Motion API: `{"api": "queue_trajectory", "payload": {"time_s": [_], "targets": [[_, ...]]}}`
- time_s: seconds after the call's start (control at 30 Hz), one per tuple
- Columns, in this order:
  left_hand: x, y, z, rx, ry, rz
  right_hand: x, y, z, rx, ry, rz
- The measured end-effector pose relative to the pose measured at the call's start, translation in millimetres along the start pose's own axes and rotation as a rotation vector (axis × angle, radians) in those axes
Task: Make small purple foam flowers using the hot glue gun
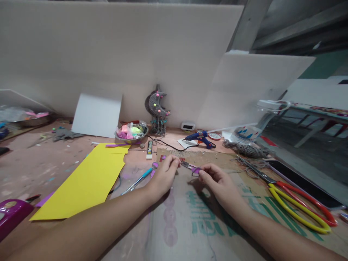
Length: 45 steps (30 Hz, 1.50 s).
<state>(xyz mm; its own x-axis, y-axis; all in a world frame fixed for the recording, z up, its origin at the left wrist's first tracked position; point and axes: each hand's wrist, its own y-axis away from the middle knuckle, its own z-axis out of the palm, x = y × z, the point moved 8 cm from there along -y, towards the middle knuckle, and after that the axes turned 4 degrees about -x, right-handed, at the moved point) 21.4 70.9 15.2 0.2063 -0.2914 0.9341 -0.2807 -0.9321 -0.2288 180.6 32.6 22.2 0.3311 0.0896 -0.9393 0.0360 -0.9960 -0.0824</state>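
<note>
My left hand is closed in a pinch above the cardboard sheet; whatever its fingertips hold is too small to make out. My right hand pinches a small purple piece with a dark grey strand along its edge. A thin, silvery object lies between the two hands, close to the purple piece; its kind is unclear. Beside my left wrist is a light blue pen, with small purple scraps near its tip.
Large scissors and a phone lie at right, near grey yarn. Behind are a blue glue gun, a bowl of colourful clay and a grey moon ornament. Yellow paper covers the left side.
</note>
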Motion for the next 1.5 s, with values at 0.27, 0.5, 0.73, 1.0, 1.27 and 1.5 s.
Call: {"api": "queue_trajectory", "payload": {"time_s": [0.27, 0.5, 0.73, 1.0, 1.27, 1.5], "targets": [[-3.6, -1.3, 2.4, -0.024, 0.066, -0.042, 0.0, 0.9, 2.6, -0.017, 0.003, -0.002], [4.1, 1.1, 15.3, -0.156, 0.029, 0.032, 3.2, -0.9, 8.1, -0.076, -0.031, -0.009], [13.4, 4.0, 14.6, -0.174, -0.074, 0.136, 2.2, 0.6, 15.3, -0.146, 0.079, -0.04], [22.0, 6.5, 16.7, -0.199, -0.133, 0.171, -3.9, 2.2, 19.5, -0.182, 0.161, -0.088], [21.9, 7.9, 17.5, -0.218, -0.065, 0.166, 1.0, 1.4, 17.6, -0.169, 0.094, -0.051], [6.6, 3.2, 11.8, -0.146, 0.158, 0.044, 2.7, 2.0, 18.4, -0.167, 0.07, -0.029]]}}
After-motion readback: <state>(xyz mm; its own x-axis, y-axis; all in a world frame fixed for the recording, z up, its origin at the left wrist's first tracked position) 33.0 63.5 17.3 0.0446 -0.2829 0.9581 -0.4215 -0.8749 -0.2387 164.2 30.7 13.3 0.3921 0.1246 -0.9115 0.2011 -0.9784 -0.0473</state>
